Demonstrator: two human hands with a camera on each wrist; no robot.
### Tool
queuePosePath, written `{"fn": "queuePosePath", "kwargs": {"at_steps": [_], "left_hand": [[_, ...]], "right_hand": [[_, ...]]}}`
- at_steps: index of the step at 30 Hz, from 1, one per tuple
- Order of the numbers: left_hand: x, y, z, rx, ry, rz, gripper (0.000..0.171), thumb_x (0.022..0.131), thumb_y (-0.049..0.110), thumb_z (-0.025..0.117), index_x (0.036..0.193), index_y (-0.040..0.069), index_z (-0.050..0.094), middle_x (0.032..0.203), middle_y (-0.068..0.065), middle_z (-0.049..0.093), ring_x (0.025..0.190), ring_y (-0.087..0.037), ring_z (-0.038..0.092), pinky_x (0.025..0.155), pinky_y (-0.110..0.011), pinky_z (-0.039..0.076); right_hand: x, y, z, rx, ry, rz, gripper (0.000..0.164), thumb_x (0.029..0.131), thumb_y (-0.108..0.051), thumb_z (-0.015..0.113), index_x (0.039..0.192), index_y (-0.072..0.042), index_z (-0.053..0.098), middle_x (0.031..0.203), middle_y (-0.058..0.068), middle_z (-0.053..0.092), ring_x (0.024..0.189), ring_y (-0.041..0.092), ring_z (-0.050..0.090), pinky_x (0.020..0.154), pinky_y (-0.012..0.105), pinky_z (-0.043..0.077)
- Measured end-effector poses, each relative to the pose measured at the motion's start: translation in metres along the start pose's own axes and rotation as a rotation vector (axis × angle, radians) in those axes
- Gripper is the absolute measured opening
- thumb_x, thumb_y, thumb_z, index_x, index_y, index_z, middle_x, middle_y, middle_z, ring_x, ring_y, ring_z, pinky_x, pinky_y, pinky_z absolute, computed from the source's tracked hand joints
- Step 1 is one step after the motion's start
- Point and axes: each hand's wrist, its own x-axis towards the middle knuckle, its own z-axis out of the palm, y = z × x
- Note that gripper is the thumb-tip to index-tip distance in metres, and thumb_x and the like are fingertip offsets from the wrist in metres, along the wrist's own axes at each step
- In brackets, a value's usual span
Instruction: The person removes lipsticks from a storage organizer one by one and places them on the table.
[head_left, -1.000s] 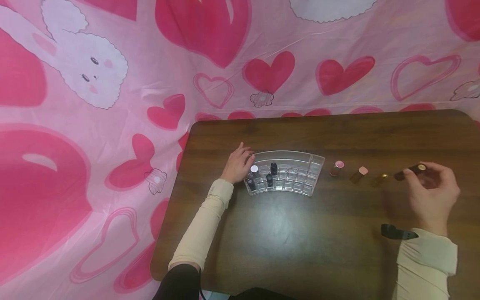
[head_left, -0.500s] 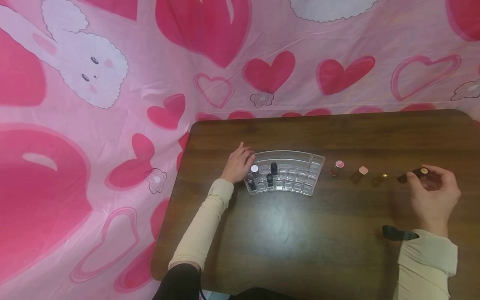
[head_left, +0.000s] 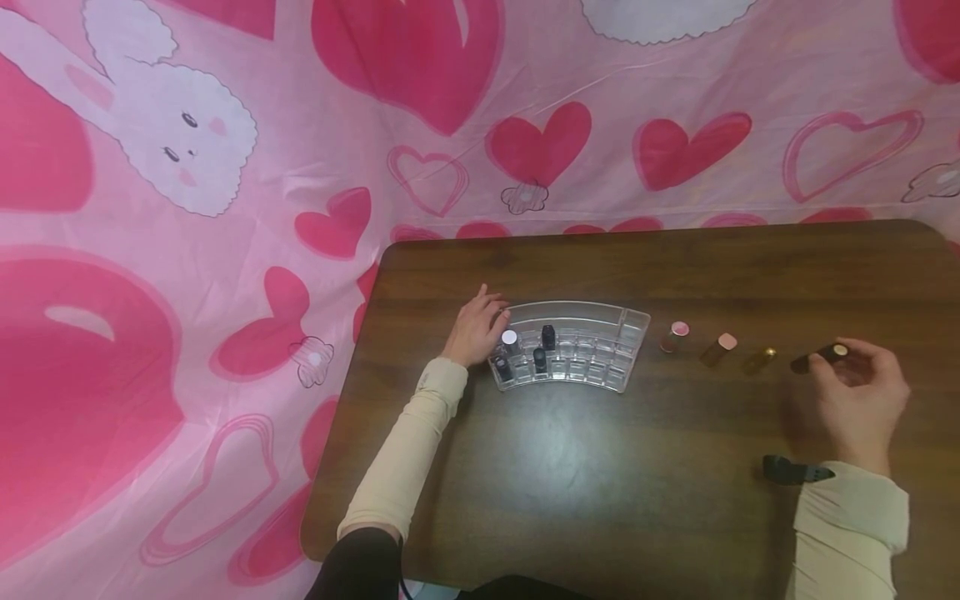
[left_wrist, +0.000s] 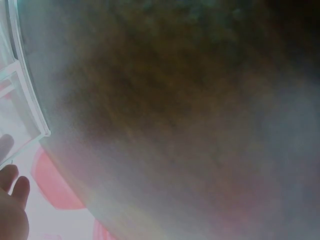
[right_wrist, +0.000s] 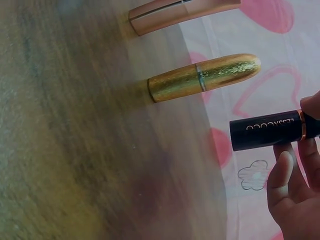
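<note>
1. Closest to the person, I see two cream sleeves, both nearer than the clear rack, one reaching to its left end, the other well off to its right.
2. The right hand, well right of the rack, has thumb and fingers clamped on a black tube.
3. The tube's lower end shows clear of the table.
4. Between it and the rack stand a gold tube, a square pink tube and, nearest the rack, a round pink-topped tube.
5. The rack's left half holds a white-topped tube and three dark tubes.
6. At the rack's left end lies the left hand, fingers loosely apart; whether they touch it I can't tell.
7. Behind the rack, beyond the table, hangs pink cloth printed with hearts.
</note>
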Motion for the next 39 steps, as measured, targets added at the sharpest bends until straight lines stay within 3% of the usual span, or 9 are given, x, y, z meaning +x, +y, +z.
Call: {"fn": "queuePosePath", "kwargs": {"at_steps": [5,16,24,33,39], "left_hand": [[0.0,0.0,0.0,-0.002,0.001,-0.003,0.049,0.1,0.043,0.036,0.13,0.013,0.059,0.147,-0.005,0.048,0.151,-0.019,0.016,0.121,-0.043,0.022],[-0.001,0.001,-0.001,-0.004,-0.004,-0.001,0.047,0.1,0.042,0.037,0.13,0.013,0.059,0.147,-0.005,0.048,0.151,-0.02,0.016,0.121,-0.043,0.022],[0.0,0.001,-0.001,0.0,-0.004,-0.003,0.047,0.1,0.042,0.037,0.13,0.013,0.059,0.147,-0.005,0.049,0.151,-0.02,0.017,0.121,-0.043,0.022],[-0.001,0.002,-0.001,0.003,-0.006,-0.008,0.048,0.1,0.042,0.036,0.13,0.013,0.059,0.147,-0.005,0.048,0.151,-0.019,0.016,0.121,-0.042,0.022],[-0.001,0.002,-0.001,0.009,-0.008,-0.007,0.048,0.101,0.043,0.035,0.13,0.013,0.059,0.147,-0.005,0.048,0.151,-0.019,0.016,0.121,-0.042,0.022]], "right_hand": [[0.001,0.004,-0.001,0.035,-0.014,0.023,0.032,0.082,-0.003,0.067,0.105,-0.026,0.065,0.088,-0.025,0.056,0.073,-0.012,0.053,0.068,0.0,0.041],[0.002,0.008,-0.002,0.002,-0.025,0.038,0.032,0.083,-0.006,0.067,0.107,-0.027,0.066,0.087,-0.027,0.054,0.074,-0.013,0.052,0.066,0.001,0.038],[0.006,0.009,-0.004,-0.055,-0.083,0.175,0.031,0.085,-0.008,0.065,0.102,-0.033,0.062,0.084,-0.028,0.052,0.075,-0.012,0.049,0.064,0.005,0.036],[0.005,0.014,-0.002,-0.104,-0.099,0.154,0.031,0.086,-0.009,0.064,0.099,-0.037,0.058,0.082,-0.03,0.049,0.074,-0.014,0.047,0.064,0.003,0.034],[0.005,0.015,-0.001,-0.082,-0.102,0.186,0.032,0.085,-0.007,0.063,0.098,-0.036,0.06,0.083,-0.03,0.05,0.076,-0.013,0.047,0.067,0.003,0.034]]}}
